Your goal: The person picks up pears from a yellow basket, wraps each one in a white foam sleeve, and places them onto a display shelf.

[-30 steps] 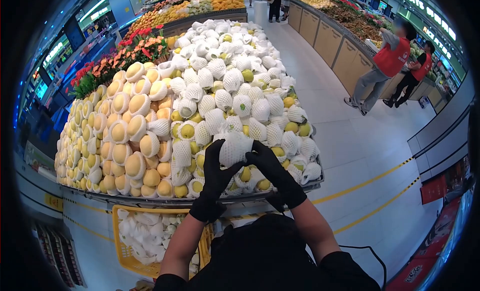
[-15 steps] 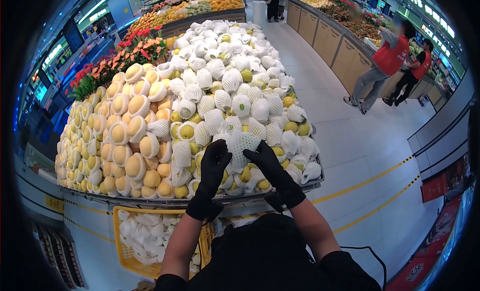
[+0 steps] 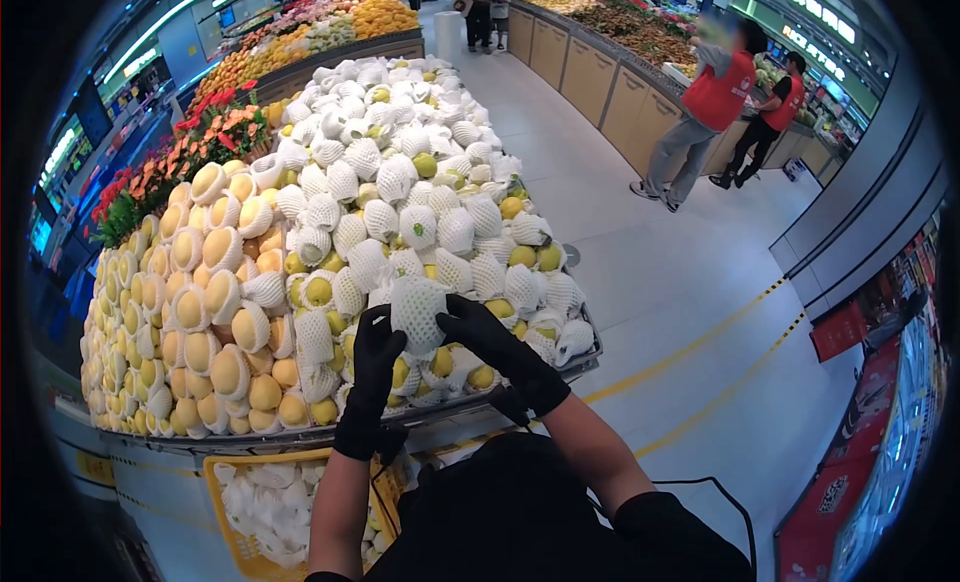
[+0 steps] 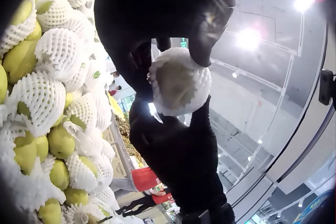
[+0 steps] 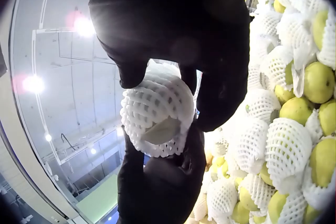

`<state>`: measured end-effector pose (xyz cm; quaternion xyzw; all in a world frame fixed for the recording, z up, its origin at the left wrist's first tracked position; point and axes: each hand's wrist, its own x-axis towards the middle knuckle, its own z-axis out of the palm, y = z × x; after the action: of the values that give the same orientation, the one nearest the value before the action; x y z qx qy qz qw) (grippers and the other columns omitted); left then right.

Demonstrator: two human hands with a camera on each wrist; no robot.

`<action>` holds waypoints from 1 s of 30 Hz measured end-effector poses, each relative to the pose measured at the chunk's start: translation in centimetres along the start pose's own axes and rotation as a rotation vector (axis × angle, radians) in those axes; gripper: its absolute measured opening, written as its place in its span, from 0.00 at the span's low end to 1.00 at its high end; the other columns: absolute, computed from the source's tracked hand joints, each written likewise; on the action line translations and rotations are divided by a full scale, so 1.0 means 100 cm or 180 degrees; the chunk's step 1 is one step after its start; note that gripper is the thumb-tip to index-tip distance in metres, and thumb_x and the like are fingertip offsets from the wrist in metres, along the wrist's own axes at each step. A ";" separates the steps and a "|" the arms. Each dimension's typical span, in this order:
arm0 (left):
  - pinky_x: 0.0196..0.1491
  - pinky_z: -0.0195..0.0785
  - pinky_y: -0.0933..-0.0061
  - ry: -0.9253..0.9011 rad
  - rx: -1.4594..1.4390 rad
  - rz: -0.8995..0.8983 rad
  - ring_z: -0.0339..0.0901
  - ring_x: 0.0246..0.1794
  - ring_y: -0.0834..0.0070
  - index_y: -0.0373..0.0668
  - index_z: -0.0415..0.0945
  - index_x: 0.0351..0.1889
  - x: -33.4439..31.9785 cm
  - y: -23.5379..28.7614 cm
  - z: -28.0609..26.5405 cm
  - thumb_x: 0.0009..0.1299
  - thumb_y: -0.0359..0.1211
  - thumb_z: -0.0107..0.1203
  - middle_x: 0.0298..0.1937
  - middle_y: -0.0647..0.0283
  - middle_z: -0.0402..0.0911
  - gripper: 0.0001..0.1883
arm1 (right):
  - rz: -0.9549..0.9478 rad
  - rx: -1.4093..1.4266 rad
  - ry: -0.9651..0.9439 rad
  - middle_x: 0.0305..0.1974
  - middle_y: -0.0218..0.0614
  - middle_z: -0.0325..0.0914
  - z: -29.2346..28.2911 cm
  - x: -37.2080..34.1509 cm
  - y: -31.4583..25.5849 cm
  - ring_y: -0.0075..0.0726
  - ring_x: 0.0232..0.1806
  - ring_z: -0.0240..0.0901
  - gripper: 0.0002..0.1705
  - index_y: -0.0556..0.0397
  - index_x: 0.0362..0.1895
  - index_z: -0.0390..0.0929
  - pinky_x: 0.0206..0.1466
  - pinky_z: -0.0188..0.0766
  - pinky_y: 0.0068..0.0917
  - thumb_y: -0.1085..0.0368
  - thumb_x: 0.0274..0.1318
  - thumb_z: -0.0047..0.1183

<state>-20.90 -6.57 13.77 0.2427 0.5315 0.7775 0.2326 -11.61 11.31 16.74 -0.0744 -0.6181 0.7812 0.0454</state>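
Observation:
Both black-gloved hands hold a pear-sized fruit in a white foam net [image 3: 418, 310] over the front of the display. My left hand [image 3: 373, 360] grips it from the left, thumb near its lower side. From the right, my right hand [image 3: 495, 344] pinches it between thumb and fingers. Through the net's open end in the right wrist view, a pale patch of the wrapped fruit [image 5: 161, 131] shows. Beneath and beyond lie many yellow-green pears [image 4: 61, 141], most of them in white foam nets [image 5: 287, 148].
Round orange-yellow fruits [image 3: 222, 249] in foam fill the display's left part, with flowers [image 3: 185, 152] behind. A yellow basket [image 3: 222, 512] of white foam nets stands below the display's front edge. People in red vests [image 3: 722, 92] stand at the right-hand counter [image 3: 590, 77].
Half a second ago the left hand was apart from the netted fruit; now both hands hold it. The head view has shifted, so the display appears further left and lower.

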 end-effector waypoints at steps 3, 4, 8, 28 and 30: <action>0.56 0.63 0.75 0.0170 0.0620 0.0095 0.70 0.53 0.76 0.36 0.68 0.55 0.005 -0.009 -0.004 0.61 0.22 0.57 0.50 0.64 0.74 0.22 | -0.0101 -0.0157 0.0226 0.48 0.39 0.73 -0.007 0.003 0.010 0.30 0.47 0.71 0.29 0.62 0.56 0.67 0.48 0.70 0.27 0.56 0.56 0.58; 0.56 0.63 0.75 0.0187 0.0609 0.0232 0.70 0.53 0.76 0.36 0.68 0.55 0.005 -0.010 -0.002 0.61 0.22 0.57 0.50 0.64 0.74 0.22 | -0.0155 -0.0171 0.0319 0.48 0.38 0.72 -0.007 0.001 0.009 0.30 0.47 0.70 0.28 0.61 0.54 0.68 0.49 0.70 0.27 0.57 0.55 0.58; 0.57 0.64 0.72 0.0118 0.0710 0.0479 0.70 0.54 0.74 0.37 0.65 0.56 0.005 -0.001 0.012 0.59 0.21 0.59 0.52 0.62 0.72 0.26 | -0.0293 -0.0222 0.0590 0.49 0.38 0.70 -0.001 0.001 0.013 0.31 0.49 0.68 0.28 0.59 0.54 0.67 0.53 0.67 0.28 0.58 0.53 0.60; 0.51 0.66 0.74 0.0544 0.1147 0.0519 0.72 0.49 0.74 0.36 0.70 0.52 0.009 -0.008 0.004 0.63 0.25 0.59 0.49 0.62 0.75 0.19 | 0.0059 0.0091 0.0126 0.48 0.39 0.73 -0.002 -0.004 0.001 0.28 0.46 0.72 0.29 0.61 0.56 0.67 0.48 0.72 0.26 0.55 0.58 0.56; 0.52 0.66 0.73 0.0456 0.1214 0.0515 0.72 0.50 0.74 0.37 0.68 0.54 0.010 -0.007 0.008 0.62 0.25 0.60 0.48 0.62 0.75 0.22 | -0.0061 -0.0103 0.0301 0.49 0.38 0.72 -0.001 0.004 0.016 0.29 0.46 0.72 0.29 0.61 0.56 0.66 0.48 0.72 0.26 0.55 0.57 0.57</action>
<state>-21.13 -5.15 13.48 0.2683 0.6629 0.6943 0.0809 -11.94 11.12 15.17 -0.1061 -0.6285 0.7663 0.0808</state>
